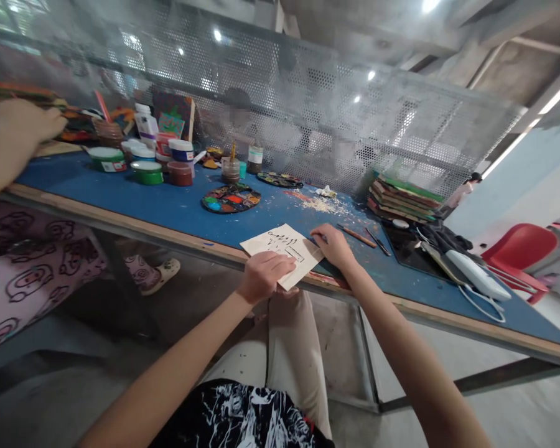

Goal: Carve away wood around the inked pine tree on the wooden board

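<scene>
Board (289,243), pale, black-marked, angled over near edge of bench (168,205). Left hand (265,274) closed on its near side, fingers on top. Right hand (332,244) half-curled at right corner; grip unclear. Palette (231,199) and shavings (324,205) beyond; carving tools (357,236) to the right.

The left hand (267,274) covers part of the pale panel (290,247) and the right hand (335,242) hides its right corner; the panel's underside is out of sight. Its dark marks (282,239) are too small to make out clearly. The left edge cuts off a co-worker's arm (2,152), and the right edge crops the bench (182,214). Print on the white bottle (146,126) is illegible, and the perforated screen (308,93) blurs whatever lies behind it.
</scene>
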`<state>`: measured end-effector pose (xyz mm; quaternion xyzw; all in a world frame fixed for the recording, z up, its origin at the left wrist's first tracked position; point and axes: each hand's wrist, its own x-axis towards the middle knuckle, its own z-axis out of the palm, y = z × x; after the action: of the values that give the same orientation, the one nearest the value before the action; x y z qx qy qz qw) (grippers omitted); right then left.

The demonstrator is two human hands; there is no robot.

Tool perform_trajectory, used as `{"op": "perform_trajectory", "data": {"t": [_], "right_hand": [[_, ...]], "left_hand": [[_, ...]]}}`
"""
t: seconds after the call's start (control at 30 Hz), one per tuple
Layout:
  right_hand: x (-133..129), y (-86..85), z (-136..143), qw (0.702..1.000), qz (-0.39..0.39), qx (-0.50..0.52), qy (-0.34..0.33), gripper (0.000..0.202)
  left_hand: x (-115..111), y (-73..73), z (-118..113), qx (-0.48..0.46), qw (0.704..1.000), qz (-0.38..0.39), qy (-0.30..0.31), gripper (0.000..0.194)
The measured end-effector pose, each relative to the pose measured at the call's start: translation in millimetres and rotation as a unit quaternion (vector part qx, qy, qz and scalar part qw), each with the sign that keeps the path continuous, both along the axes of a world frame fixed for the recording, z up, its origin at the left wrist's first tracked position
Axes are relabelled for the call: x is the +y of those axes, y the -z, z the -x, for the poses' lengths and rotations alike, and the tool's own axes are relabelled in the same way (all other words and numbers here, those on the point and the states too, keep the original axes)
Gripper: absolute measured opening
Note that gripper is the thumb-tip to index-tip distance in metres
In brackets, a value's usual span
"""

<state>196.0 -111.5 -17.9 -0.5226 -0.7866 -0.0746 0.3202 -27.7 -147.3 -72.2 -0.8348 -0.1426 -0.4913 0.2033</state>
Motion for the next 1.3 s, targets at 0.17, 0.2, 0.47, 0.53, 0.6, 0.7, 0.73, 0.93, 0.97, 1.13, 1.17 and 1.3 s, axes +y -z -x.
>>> {"op": "perform_trajectory", "data": {"t": [0.17,0.2,0.47,0.53,0.6,0.7,0.73,0.93,0.97,1.13,1.17,1.3], "right_hand": [[2,-51.7,-32,0.989,-0.074,0.005,0.132,0.032],[5,-65.1,-37,0.983,-0.088,0.006,0.158,0.039],[27,-78.0,12,0.979,0.103,-0.128,0.124,0.025],[20,-69.9,31,0.974,0.131,-0.174,0.055,0.026],[8,-62.8,42,0.965,0.146,-0.218,-0.005,0.025],[-13,-52.5,46,0.945,0.15,-0.283,-0.07,0.021],[-19,-49.2,45,0.938,0.148,-0.301,-0.089,0.019],[-24,-38.9,38,0.917,0.12,-0.36,-0.119,0.018],[-22,-39.1,38,0.915,0.119,-0.366,-0.119,0.02],[-15,-41.1,42,0.904,0.124,-0.393,-0.11,0.024],[-16,-41.0,43,0.904,0.124,-0.396,-0.104,0.025],[-22,-40.4,45,0.903,0.122,-0.404,-0.085,0.026]], "left_hand": [[1,-1.5,0,-0.003,1.0,-0.007,0.009,0.036],[1,-1.8,0,-0.003,1.0,-0.01,0.011,0.035],[2,-1.7,0,-0.01,1.0,-0.029,0.007,0.035],[2,-1.4,0,-0.006,0.999,-0.033,0.006,0.036],[3,-0.1,1,-0.001,1.0,-0.031,0.004,0.035],[5,3.3,1,-0.003,1.0,-0.019,-0.002,0.035],[6,4.4,1,-0.004,1.0,-0.016,-0.004,0.035],[5,3.3,2,-0.007,1.0,-0.017,-0.003,0.034],[4,2.3,2,-0.008,1.0,-0.02,-0.003,0.034],[2,-0.1,2,-0.014,1.0,-0.026,-0.003,0.034],[1,0.0,1,-0.015,1.0,-0.025,-0.004,0.035],[1,0.6,1,-0.017,1.0,-0.02,-0.006,0.036]]}}
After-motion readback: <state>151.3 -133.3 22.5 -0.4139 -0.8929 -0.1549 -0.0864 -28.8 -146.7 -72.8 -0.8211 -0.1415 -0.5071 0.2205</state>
